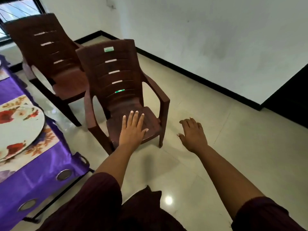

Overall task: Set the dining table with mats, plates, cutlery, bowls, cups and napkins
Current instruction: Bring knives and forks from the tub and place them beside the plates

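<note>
The dining table (pixel 38 165) stands at the far left under a purple cloth. On it lies a floral mat (pixel 45 140) with a white flowered plate (pixel 20 127) on top. My left hand (pixel 133 129) is stretched out flat with straight fingers, in front of the seat of the nearer brown plastic chair (pixel 123 84); I cannot tell if it touches the seat. My right hand (pixel 193 134) hangs over the floor to the right of that chair, fingers relaxed, holding nothing. Both hands are away from the table.
A second brown plastic chair (pixel 46 52) stands behind the first, beside the table. Pale glossy floor tiles (pixel 216 164) spread out to the right. A white wall with black skirting (pixel 200 70) runs along the back. A dark doorway (pixel 296 97) is at the right edge.
</note>
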The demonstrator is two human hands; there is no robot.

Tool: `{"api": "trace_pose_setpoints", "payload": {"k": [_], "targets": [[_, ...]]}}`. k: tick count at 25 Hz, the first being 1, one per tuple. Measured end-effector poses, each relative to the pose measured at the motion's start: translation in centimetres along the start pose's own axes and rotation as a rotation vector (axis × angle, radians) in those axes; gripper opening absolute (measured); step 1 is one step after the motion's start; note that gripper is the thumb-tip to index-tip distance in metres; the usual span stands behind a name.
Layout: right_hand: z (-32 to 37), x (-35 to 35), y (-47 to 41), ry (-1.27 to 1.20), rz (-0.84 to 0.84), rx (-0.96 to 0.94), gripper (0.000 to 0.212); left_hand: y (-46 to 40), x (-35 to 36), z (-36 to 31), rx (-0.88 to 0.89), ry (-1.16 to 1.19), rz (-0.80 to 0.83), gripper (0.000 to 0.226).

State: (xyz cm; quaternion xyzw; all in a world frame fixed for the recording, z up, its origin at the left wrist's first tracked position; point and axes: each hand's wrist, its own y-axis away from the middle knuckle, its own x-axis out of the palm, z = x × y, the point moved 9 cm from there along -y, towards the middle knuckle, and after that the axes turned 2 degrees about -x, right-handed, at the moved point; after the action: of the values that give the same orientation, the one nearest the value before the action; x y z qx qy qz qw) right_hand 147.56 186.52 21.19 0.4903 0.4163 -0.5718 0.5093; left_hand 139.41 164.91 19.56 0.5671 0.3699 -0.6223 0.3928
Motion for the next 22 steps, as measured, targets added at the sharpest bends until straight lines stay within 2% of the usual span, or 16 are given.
{"api": "trace_pose_setpoints", "payload": {"k": [2,6,11,14,18,22], "targets": [[-3.2,0.3,-1.8,-0.036,-0.011,0.032,0.051,-2.9,0.8,-1.9,-0.027,0.010,0.017,0.068],[-8.6,1.7,-8.0,-0.084,0.000,0.021,0.049,-11.0,3.1,-7.0,-0.132,0.183,0.064,0.067],[-15.3,0.7,-20.6,-0.042,0.062,-0.064,0.050,-26.9,3.3,-12.4,-0.159,0.272,0.025,0.065],[-18.9,-1.3,-28.4,0.012,0.083,-0.108,0.050,-36.0,1.9,-13.3,-0.181,0.308,-0.030,0.065],[-23.5,-3.2,-38.1,-0.103,0.025,-0.044,0.047,-45.7,0.9,-13.4,-0.178,0.350,-0.090,0.060],[-26.7,-1.7,-48.6,-0.133,0.108,-0.068,0.050,-54.7,1.8,-12.4,-0.197,0.373,-0.198,0.054]]}}
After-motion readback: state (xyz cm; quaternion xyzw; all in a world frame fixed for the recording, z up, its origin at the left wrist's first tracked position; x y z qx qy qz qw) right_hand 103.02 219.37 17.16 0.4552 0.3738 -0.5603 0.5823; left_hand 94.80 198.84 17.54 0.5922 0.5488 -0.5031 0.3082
